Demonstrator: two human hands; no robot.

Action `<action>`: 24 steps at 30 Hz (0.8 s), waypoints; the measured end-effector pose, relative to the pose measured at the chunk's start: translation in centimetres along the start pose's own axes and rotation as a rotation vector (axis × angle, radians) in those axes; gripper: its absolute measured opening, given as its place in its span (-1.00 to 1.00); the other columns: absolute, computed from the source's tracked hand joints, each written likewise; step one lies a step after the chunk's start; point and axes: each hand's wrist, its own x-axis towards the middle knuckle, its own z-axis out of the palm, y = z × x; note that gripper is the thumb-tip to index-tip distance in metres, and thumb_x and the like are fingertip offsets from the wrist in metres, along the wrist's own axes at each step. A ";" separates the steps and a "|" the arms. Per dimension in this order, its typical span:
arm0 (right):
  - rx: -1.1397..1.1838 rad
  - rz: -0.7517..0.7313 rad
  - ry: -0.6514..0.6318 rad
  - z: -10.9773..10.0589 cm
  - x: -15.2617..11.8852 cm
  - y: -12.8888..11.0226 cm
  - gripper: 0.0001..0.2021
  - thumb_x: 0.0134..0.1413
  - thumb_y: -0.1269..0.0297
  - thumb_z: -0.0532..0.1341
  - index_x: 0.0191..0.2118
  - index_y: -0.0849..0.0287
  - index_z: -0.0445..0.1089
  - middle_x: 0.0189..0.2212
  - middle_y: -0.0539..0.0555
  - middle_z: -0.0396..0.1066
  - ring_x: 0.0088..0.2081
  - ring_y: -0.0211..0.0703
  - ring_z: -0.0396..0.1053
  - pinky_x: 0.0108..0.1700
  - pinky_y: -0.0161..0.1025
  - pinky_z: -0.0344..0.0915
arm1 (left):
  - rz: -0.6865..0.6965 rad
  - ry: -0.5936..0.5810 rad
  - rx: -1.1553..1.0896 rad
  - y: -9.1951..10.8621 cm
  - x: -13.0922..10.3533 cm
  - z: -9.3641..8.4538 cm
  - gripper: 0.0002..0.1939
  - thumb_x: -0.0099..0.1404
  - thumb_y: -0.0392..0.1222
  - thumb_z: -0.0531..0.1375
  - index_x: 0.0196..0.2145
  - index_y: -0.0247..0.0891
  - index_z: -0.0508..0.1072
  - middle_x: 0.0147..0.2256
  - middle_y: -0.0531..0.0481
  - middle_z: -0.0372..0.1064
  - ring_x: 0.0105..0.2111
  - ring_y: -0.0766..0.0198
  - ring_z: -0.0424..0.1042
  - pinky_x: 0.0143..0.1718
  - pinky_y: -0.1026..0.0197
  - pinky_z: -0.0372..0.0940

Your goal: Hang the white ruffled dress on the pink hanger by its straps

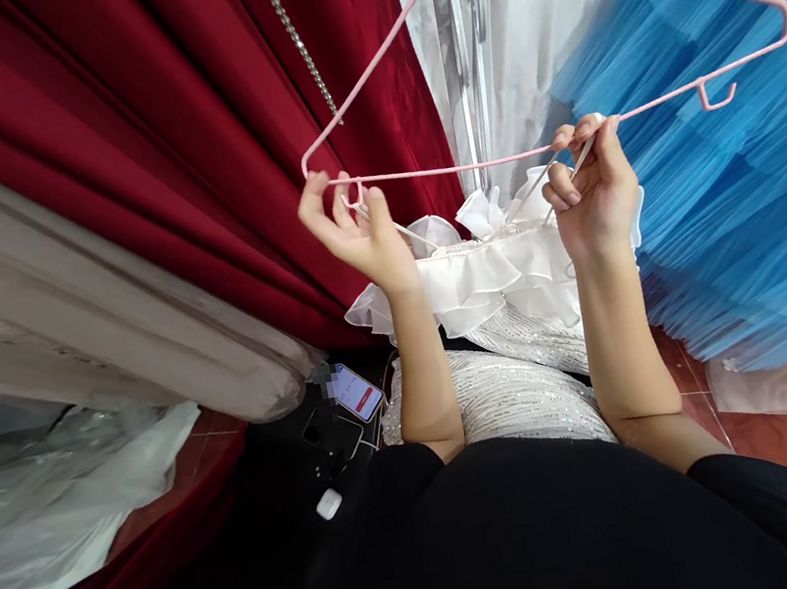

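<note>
A pink clothes hanger [448, 168] is held up in front of me, its bottom bar nearest my body. My left hand [366, 238] is at the bar's left end, thumb and fingers apart around the small hook there, fingertips touching the hanger. A thin white strap runs from beside that hook down to a white dress [484, 268]. Farther right, my right hand [594, 183] pinches the bar, with thin white straps [581, 158] between its fingers. The dress has a ruffled top and a sequined lower part, which lies across my lap.
Red drapery [244, 138] with a beaded chain [296, 37] hangs at the left, beside pale fabric [91, 266]. Layered blue tulle [738, 173] hangs at the right. A lit phone [356, 392] and a small white case [329, 504] lie on a black surface at my left.
</note>
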 end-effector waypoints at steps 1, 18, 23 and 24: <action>-0.008 0.002 0.003 0.0 0.0 0.0 -0.74 0.05 -0.07 0.22 -0.44 -0.02 0.31 -0.35 -0.04 0.36 -0.66 -0.39 -0.28 -0.58 -0.22 -0.35 | 0.033 0.082 -0.053 -0.6 0.2 -0.2 -0.56 0.22 -0.35 0.17 0.00 -0.13 0.12 0.18 -0.14 -0.01 0.23 0.09 0.16 0.20 0.00 0.24; -0.080 -0.011 0.011 -0.6 0.4 -0.5 -0.68 0.07 -0.13 0.17 -0.45 0.00 0.27 -0.38 -0.02 0.35 -0.67 -0.38 -0.26 -0.58 -0.22 -0.35 | -0.051 0.059 -0.086 -0.9 1.0 -2.8 -0.84 0.20 -0.36 0.10 -0.29 -0.37 0.46 -0.37 -0.03 0.48 -0.39 0.29 0.54 -0.34 0.23 0.48; -0.036 -0.018 -0.019 -0.7 0.4 -0.6 -0.69 0.07 -0.10 0.21 -0.44 0.02 0.28 -0.37 -0.03 0.34 -0.68 -0.43 -0.23 -0.60 -0.23 -0.35 | -0.123 0.090 -0.148 0.3 0.9 -2.5 -0.83 0.18 -0.33 0.09 -0.34 -0.37 0.48 -0.51 0.05 0.41 -0.53 0.30 0.50 -0.50 0.27 0.43; -0.043 -0.015 -0.012 -0.7 0.4 -0.6 -0.68 0.05 -0.12 0.21 -0.44 0.01 0.27 -0.37 -0.02 0.35 -0.68 -0.42 -0.22 -0.61 -0.23 -0.34 | -0.154 0.089 -0.161 0.6 0.9 -2.3 -0.84 0.17 -0.33 0.09 -0.38 -0.37 0.47 -0.54 0.06 0.37 -0.57 0.31 0.48 -0.54 0.29 0.40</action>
